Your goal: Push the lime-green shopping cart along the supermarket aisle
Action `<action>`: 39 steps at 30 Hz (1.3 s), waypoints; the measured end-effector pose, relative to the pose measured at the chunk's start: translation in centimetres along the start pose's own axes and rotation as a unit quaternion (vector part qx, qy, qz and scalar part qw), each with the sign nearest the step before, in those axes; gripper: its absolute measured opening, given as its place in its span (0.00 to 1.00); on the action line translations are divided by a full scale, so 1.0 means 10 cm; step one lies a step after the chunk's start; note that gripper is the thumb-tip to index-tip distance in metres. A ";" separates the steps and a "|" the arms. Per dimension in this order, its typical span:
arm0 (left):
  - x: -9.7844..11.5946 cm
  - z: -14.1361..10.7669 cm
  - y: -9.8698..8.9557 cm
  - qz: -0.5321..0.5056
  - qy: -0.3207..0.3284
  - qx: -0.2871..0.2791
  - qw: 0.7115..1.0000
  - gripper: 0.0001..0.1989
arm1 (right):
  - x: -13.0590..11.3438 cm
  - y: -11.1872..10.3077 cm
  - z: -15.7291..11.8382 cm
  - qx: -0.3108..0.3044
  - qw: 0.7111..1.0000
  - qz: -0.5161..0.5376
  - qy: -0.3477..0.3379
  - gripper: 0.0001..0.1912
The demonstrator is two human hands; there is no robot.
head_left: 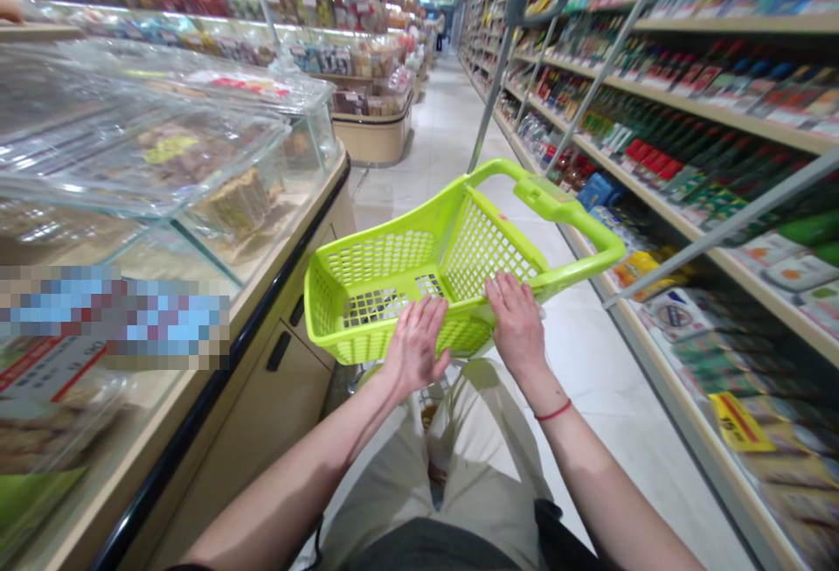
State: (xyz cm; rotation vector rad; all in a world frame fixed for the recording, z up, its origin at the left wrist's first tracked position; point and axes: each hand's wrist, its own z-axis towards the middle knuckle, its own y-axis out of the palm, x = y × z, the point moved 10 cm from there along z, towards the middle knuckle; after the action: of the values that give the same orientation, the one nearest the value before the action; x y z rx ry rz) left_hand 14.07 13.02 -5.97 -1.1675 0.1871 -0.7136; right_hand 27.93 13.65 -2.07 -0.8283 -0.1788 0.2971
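A bright green shopping cart (367, 249) with a perforated basket stands crosswise in front of my legs, its curved handle (606, 247) pointing right. Nothing shows inside the basket. My left hand (419, 342) lies over the near rim, fingers reaching inward and the thumb on the outer side. Farther right along that rim, close to where the handle begins, my right hand (516, 319) has its fingers bent over the edge. Both hands hold the cart loosely. The right thumb is hidden.
Clear display cases (216, 151) of packaged food on a beige counter (281, 387) border the left side. Along the right run shelves (721, 99) of packets, crossed by grey metal bars. The pale tiled aisle (436, 103) leads away to a distant person (440, 31).
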 end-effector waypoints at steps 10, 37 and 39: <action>0.00 0.01 0.02 0.000 0.004 -0.001 1.000 0.41 | 0.55 -0.26 0.06 0.017 0.997 -0.051 0.047 0.27; -0.01 -0.01 0.02 -0.015 0.003 0.000 1.000 0.41 | 0.65 -0.33 0.04 0.045 0.996 -0.053 0.062 0.29; -0.01 -0.01 0.02 -0.014 0.002 -0.001 1.000 0.41 | 0.53 -0.28 0.03 0.047 0.996 -0.042 0.060 0.29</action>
State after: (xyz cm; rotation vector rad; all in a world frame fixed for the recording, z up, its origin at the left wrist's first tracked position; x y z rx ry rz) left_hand 14.05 13.09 -6.20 -1.1730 0.1755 -0.7417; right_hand 33.35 13.79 0.37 -0.7404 -0.0863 0.1745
